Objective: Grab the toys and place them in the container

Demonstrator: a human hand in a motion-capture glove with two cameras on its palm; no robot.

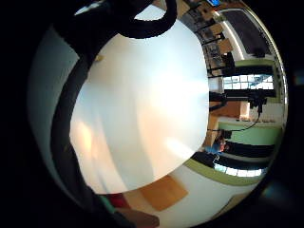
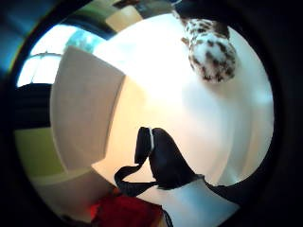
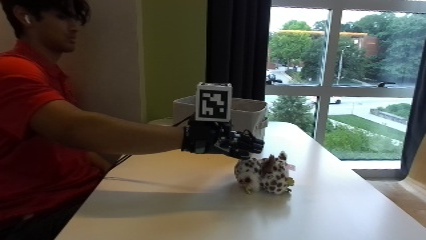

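A plush toy (image 3: 265,174), white with brown spots, lies on the white table (image 3: 186,205) near its middle. My gloved right hand (image 3: 221,140) hovers just above and to the left of the toy, not touching it. Its fingers are loosely bent toward the toy and hold nothing. A light grey container (image 3: 251,111) stands at the table's far end, behind the hand. In the thumb side palm view the toy (image 2: 210,49) lies on the table past a black finger (image 2: 165,163), with the container's wall (image 2: 83,111) to one side. The little finger side view holds only bare table (image 1: 142,104).
A large window (image 3: 346,75) runs along the far right, with a dark curtain (image 3: 236,47) beside it. The person in a red shirt (image 3: 33,135) sits at the table's left side. Bare tabletop surrounds the toy.
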